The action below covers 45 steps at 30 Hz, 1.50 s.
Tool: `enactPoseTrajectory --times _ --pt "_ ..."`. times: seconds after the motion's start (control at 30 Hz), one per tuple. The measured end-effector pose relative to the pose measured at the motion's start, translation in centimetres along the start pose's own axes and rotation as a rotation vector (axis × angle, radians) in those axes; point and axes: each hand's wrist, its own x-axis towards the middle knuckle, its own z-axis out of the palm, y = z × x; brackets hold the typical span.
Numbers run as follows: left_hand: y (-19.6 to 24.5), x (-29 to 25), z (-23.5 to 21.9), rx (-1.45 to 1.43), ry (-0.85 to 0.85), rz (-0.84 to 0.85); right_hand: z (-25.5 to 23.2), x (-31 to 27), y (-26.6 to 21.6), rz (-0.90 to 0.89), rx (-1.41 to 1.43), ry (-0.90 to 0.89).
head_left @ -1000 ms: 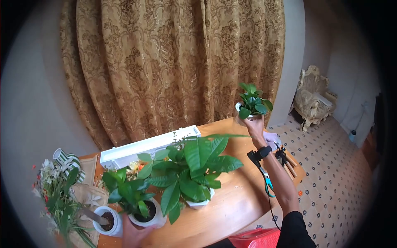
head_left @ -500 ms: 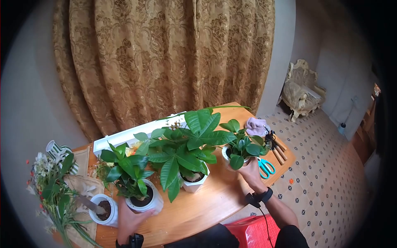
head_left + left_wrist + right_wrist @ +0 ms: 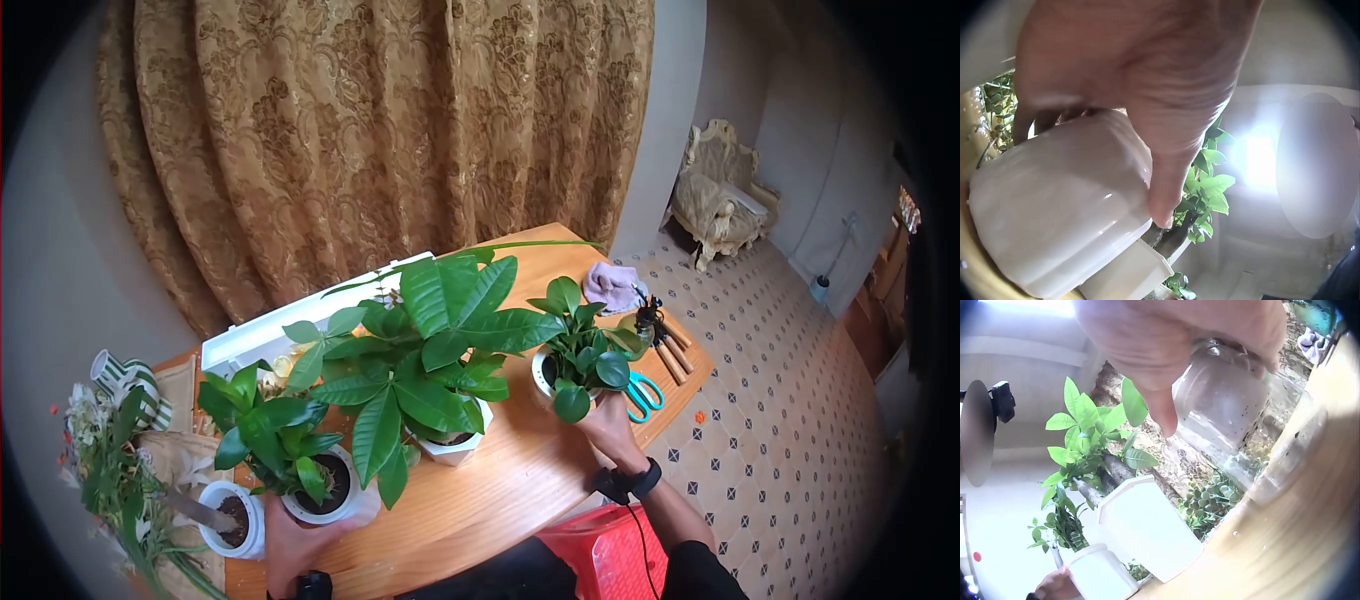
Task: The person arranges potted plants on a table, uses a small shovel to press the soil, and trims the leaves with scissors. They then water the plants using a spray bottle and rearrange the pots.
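In the head view my left hand (image 3: 295, 545) holds a white round pot (image 3: 1054, 200) with a leafy green plant (image 3: 265, 430), its thumb along the pot's side. My right hand (image 3: 615, 435) grips a clear-walled pot (image 3: 1229, 406) that has a whitish inner container. Rounded dark-green leaves (image 3: 575, 350) spread out above it, toward the table's right end. Between the two stands a white faceted pot (image 3: 1147, 528) bearing a broad-leaved plant (image 3: 440, 335).
Another white pot (image 3: 258, 530) with a thick stem stands left, beside cut flowers (image 3: 110, 470) and a striped vase (image 3: 130, 385). A white trough (image 3: 300, 320) lies behind. Teal-handled scissors (image 3: 645, 398), wooden-handled tools (image 3: 672, 360) and a lilac cloth (image 3: 612, 285) lie right. A red stool (image 3: 615, 550) stands in front.
My right hand has brought the round-leaved plant down from the far right corner, closer to me, at the tabletop. My left hand stays at its white pot while the head view shifts.
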Motion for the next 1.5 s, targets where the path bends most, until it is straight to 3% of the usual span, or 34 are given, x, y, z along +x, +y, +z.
enactPoseTrajectory --times 0.13,0.3,0.33,0.47,1.23,1.5 --pt "0.2 0.2 0.3 -0.114 -0.013 -0.035 0.2 -0.9 0.9 0.032 0.091 0.004" --pt "1.5 0.1 0.7 -0.166 -0.026 -0.211 -0.7 -3.7 0.6 -0.013 -0.072 0.034" --pt "0.1 -0.2 0.1 0.032 0.005 -0.111 -0.3 -4.3 0.6 -0.008 0.027 0.141" --pt "-0.2 0.0 0.3 -0.03 -0.052 -0.115 -1.2 -6.0 3.2 0.182 0.099 0.123" --pt "-0.5 0.1 0.8 -0.417 -0.093 -0.131 0.1 -6.3 5.7 0.084 -0.003 0.337" --pt "-2.8 0.1 0.3 -0.357 -0.12 -0.1 -0.2 -6.5 5.5 0.085 -0.075 0.381"
